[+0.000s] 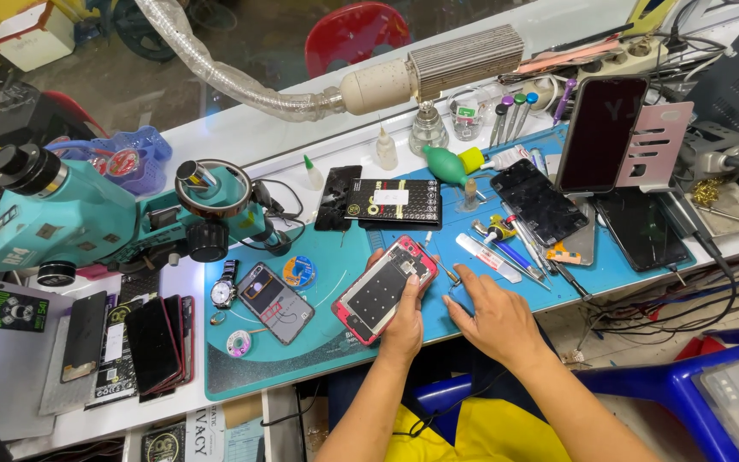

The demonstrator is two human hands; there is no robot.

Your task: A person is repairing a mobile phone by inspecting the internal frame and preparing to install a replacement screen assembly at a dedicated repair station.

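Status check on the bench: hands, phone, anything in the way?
Left hand holds opened red phone. Right hand flat on blue mat beside it. Screwdrivers close by.

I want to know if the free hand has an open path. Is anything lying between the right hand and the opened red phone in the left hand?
Only tweezers lie on the blue mat in the narrow gap between the right hand and the opened red phone, which the left hand holds.

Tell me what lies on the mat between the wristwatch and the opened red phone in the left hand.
In the head view, another opened phone lies between the wristwatch and the red phone.
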